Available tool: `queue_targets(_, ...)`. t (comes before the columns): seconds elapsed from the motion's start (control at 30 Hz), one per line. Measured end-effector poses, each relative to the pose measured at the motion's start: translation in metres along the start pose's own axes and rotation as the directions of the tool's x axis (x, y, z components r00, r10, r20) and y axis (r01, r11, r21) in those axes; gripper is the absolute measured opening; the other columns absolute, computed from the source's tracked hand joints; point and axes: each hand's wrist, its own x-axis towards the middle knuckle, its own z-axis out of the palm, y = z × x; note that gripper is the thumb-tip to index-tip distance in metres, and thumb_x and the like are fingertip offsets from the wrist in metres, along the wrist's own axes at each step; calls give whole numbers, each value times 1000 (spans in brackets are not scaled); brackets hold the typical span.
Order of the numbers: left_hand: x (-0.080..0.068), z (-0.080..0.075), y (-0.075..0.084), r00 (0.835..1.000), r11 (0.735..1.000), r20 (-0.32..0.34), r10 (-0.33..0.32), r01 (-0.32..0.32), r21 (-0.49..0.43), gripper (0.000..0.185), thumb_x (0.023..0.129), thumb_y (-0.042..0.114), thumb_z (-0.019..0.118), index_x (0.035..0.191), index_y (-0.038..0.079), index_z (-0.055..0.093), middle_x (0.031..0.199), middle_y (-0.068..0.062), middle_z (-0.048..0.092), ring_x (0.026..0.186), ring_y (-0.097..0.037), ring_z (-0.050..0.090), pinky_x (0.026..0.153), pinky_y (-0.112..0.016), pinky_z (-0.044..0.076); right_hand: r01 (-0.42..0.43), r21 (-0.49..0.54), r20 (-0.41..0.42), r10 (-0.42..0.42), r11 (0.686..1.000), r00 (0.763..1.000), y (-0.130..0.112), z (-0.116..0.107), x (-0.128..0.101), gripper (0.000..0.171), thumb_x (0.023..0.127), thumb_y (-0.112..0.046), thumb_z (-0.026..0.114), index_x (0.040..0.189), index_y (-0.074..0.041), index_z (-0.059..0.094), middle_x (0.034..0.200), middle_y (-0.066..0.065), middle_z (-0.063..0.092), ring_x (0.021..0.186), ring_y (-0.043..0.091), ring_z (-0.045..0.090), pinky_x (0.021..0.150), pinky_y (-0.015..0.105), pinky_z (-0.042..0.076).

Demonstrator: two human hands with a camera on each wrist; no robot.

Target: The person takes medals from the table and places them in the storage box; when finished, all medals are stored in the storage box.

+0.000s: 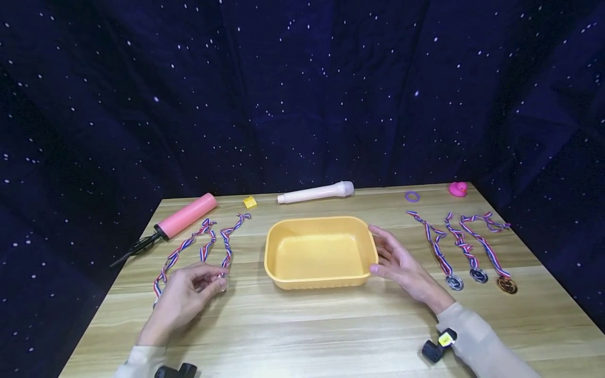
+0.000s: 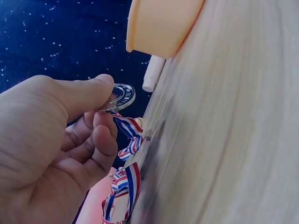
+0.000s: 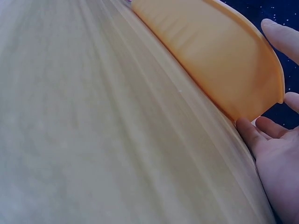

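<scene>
sleeves [image 1: 477, 331]: pale beige, long, both arms | hands bare | blk wrist cams [image 1: 439, 344], yellow tag on R

Head view overhead; wrist views close, sharing tray [image 1: 321, 283].

Medal [image 2: 119, 96] engraving too small

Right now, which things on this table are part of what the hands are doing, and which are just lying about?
In use:
left hand pinching a silver medal
right hand against the yellow tray

Lying about:
three medals
pink pump
white microphone
yellow block
purple ring
pink duck
</scene>
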Motion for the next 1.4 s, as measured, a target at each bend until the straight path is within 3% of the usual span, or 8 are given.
queue_targets(0.2, 1, 0, 1, 1000, 1000, -4, 3, -3, -31, 16, 97, 12, 87, 113, 16, 84, 101, 9, 79, 85, -6, 74, 78, -22, 64, -5, -1, -2, 5, 1000, 1000, 0, 0, 0, 85, 105, -2, 70, 176, -8, 23, 171, 30, 37, 150, 18, 54, 120, 28, 50)
queue_targets(0.43, 0, -1, 5, 1000, 987, 17, 2, 1, -161, 11, 99, 7, 83, 110, 9, 82, 105, -4, 78, 80, -15, 80, 75, -26, 67, -12, -6, -4, 12, 1000, 1000, -1, 0, -1, 86, 105, -1, 70, 176, -9, 23, 169, 30, 38, 147, 19, 56, 119, 28, 51)
queue_targets(0.63, 2, 2, 6, 999, 997, -47, 22, -26, -73, 14, 93, 5, 90, 98, 17, 84, 101, 2, 78, 91, -3, 72, 80, -15, 62, -17, -9, -8, 17, 1000, 1000, -2, 0, -1, 86, 105, -1, 70, 176, -10, 23, 170, 29, 39, 147, 19, 56, 119, 29, 52)
queue_targets(0.87, 7, 5, 10, 997, 986, -71, 39, -50, -157, 16, 90, -1, 91, 95, 14, 85, 109, -5, 75, 95, -4, 73, 84, -19, 64, -17, -13, -5, 17, 1000, 1000, 0, 0, 0, 85, 105, 0, 70, 176, -10, 24, 170, 29, 38, 149, 20, 54, 120, 28, 51)
queue_targets(1.0, 10, 6, 16, 996, 982, -79, 36, -50, -183, 14, 91, 3, 91, 93, 15, 85, 116, -8, 74, 99, -5, 74, 85, -20, 65, -21, -6, -8, 21, 1000, 1000, -1, 1, 1, 86, 105, -1, 71, 176, -11, 24, 170, 29, 39, 148, 21, 55, 120, 29, 51)
queue_targets(1.17, 13, 4, 25, 999, 977, -21, -47, 42, -210, 4, 96, 11, 88, 99, 9, 86, 101, -2, 82, 84, -13, 80, 76, -28, 68, -26, -8, -8, 26, 1000, 1000, -1, 0, 0, 86, 104, 0, 71, 176, -11, 24, 170, 29, 38, 149, 20, 55, 120, 29, 51)
queue_targets(1.3, 15, 2, 31, 991, 952, 22, -135, 136, -275, 15, 99, 13, 85, 107, 1, 84, 90, -6, 84, 73, -22, 81, 69, -36, 69, -25, -11, -7, 25, 1000, 1000, 1, -1, 0, 86, 105, -1, 71, 176, -10, 23, 170, 29, 38, 152, 27, 52, 120, 29, 50)
queue_targets(1.4, 17, 1, 33, 990, 936, 27, -135, 137, -325, 15, 100, 11, 84, 108, -2, 83, 91, -11, 84, 75, -24, 82, 71, -39, 69, -27, -8, -8, 27, 1000, 1000, 0, -1, 0, 87, 105, -2, 72, 176, -11, 23, 170, 29, 38, 153, 33, 50, 120, 29, 50)
